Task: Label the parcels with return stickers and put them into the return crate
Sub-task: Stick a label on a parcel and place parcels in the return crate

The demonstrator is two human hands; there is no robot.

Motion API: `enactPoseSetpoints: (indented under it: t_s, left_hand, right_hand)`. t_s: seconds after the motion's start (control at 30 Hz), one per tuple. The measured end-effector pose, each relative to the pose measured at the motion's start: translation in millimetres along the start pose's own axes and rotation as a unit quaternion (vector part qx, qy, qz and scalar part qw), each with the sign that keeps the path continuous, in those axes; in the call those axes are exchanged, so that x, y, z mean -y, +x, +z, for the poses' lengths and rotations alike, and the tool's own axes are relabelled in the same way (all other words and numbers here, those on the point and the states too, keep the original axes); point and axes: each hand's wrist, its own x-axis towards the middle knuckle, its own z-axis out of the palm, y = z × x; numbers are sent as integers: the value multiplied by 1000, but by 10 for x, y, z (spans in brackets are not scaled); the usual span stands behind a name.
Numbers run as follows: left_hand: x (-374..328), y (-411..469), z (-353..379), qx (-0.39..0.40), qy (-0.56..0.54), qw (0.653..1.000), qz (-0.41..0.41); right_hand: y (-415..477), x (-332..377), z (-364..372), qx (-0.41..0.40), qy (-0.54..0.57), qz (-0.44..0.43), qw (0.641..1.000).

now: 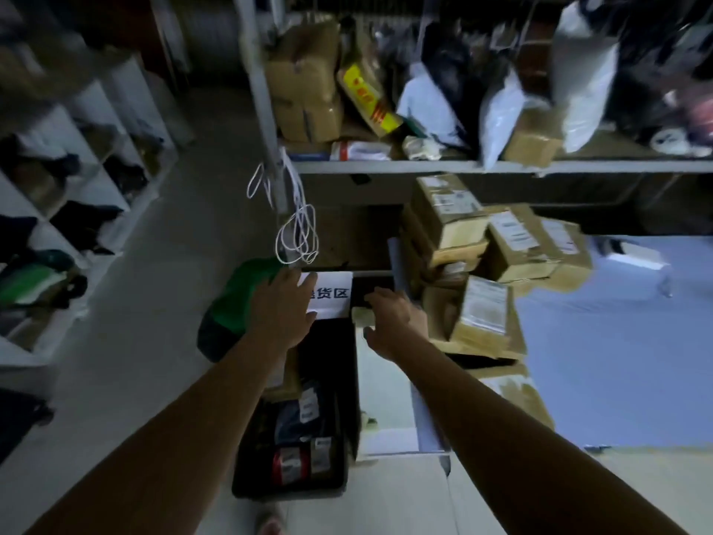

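Crate (289, 491) | left hand (283, 303) flat on sign (332, 294) | right hand (393, 322) apparently grips packet (362, 317) | boxes (501, 245) beside

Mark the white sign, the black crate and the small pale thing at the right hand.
white sign (332, 294), head view: on the printed characters.
black crate (289, 492), head view: on its near wall.
small pale thing (362, 317), head view: on its exposed face.

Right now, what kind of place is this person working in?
Probably a parcel storeroom or returns area: a metal shelf crowded with boxes and mailer bags, stacked labelled cardboard parcels, and a black crate with a white sign, holding labelled packets.
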Motion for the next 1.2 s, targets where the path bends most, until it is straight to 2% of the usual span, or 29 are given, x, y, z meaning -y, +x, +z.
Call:
enactPoseSetpoints:
  t_s: [0.13,0.27,0.43,0.57,0.8,0.93,1.07,1.2]
  left_hand:
    - [-913,-110,-648,-34,-13,999,28]
    - [-1871,-18,-1076,-29,0,997,69]
    - [-2747,288,-1156,-33,-25,994,101]
    - [-3141,777,-1021,-19,-12,995,96]
    - [-3174,1564,-696,0,15,1000,7]
    - [-2974,1837,-729,17,-49,998,-43]
    - [-2695,2126,-652,36,-77,991,-106]
    - [-2539,2291,-550,53,-184,960,-204]
  right_hand:
    - [-575,-680,-667,-25,-3,24,999]
    - [-947,-1480,-1140,-34,-27,51,998]
    - [-975,-2356,-1469,-26,-34,97,994]
    - [-707,-2849,-1545,-32,-19,124,992]
    - [104,-3213,-1638,-10,1,100,995]
    - [611,-3210,-1627,12,11,64,998]
    - [1198,-3139,-1610,33,68,-19,997]
    - [1706,-3005,-1508,63,153,-70,984]
